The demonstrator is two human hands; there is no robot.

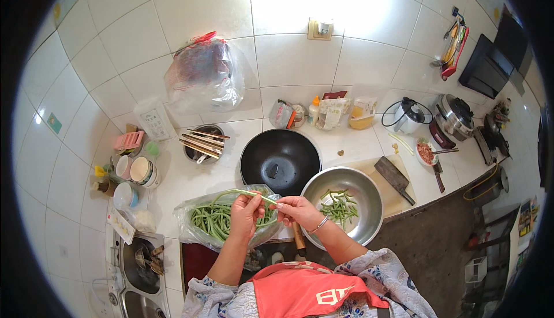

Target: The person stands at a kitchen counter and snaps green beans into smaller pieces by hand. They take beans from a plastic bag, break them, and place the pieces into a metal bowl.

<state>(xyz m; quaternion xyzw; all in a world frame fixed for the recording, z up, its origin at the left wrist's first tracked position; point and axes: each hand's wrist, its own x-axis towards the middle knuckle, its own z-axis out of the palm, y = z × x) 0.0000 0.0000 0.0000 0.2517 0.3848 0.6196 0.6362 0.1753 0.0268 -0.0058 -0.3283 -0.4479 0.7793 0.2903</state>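
Between my two hands I hold one long green bean above the counter's front edge. My left hand pinches it along its length, and my right hand, with a bracelet at the wrist, grips its right end. Below and left lies an open clear plastic bag full of long green beans. To the right stands a wide steel basin with short pieces of green bean in its bottom. Behind my hands sits a black wok, its wooden handle pointing toward me.
A cleaver lies on a cutting board beside the basin. Farther right are a bowl of chopped meat, a knife and a pressure cooker. At left are chopsticks, stacked bowls and a sink.
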